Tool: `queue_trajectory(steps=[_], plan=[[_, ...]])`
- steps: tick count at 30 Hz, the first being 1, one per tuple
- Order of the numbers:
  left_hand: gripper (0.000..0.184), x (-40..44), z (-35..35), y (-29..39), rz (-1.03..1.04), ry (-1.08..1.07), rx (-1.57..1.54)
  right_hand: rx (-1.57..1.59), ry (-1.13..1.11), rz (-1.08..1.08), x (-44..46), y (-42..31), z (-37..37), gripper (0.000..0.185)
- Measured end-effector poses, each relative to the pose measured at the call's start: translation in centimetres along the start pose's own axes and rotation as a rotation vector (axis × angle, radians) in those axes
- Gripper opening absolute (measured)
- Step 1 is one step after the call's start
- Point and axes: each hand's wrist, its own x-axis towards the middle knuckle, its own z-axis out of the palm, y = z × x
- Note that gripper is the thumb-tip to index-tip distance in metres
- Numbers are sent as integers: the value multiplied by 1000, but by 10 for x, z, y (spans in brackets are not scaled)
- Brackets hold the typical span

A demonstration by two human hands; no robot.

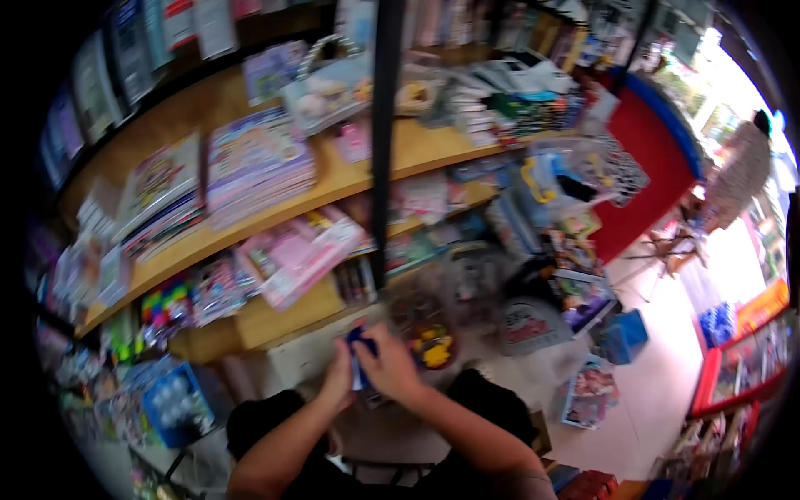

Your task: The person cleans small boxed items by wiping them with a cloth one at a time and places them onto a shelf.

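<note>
Fingers point(385, 340) hold — two-handed — a blue object point(357, 336).

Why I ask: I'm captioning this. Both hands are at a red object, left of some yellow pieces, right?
The head view shows a blue object, not red; the left hand and right hand are at it, left of the yellow pieces.

This looks like a shop, its wooden shelf point(333, 182) loaded with stacked magazines point(258, 158) and boxed goods point(304, 254).
</note>
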Motion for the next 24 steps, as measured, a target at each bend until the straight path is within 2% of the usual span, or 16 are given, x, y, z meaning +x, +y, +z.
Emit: queue_trajectory(steps=[3,6,12,15,17,20,23,24], plan=[[77,3,14,28,45,-126,-93,-44,-133,-54,0,-15,-12,19],[82,0,22,49,21,-119,-70,-97,-285,-137,-7,-21,-17,17],[88,4,15,42,-41,-195,-145,-368,-503,-237,-10,-29,-31,15],[85,13,11,43,-75,-331,-378,-447,-646,-261,-9,-21,-50,16],[88,13,10,50,-95,-300,-402,-438,-556,-133,-5,-14,-64,18],[89,10,11,52,-137,-276,-387,-186,-250,-44,9,-13,-79,20],[88,13,9,36,-139,-248,-296,-95,-26,-115,15,-15,-72,23],[87,18,-1,26,-190,-314,-297,-93,-41,-165,13,-12,-65,23]])
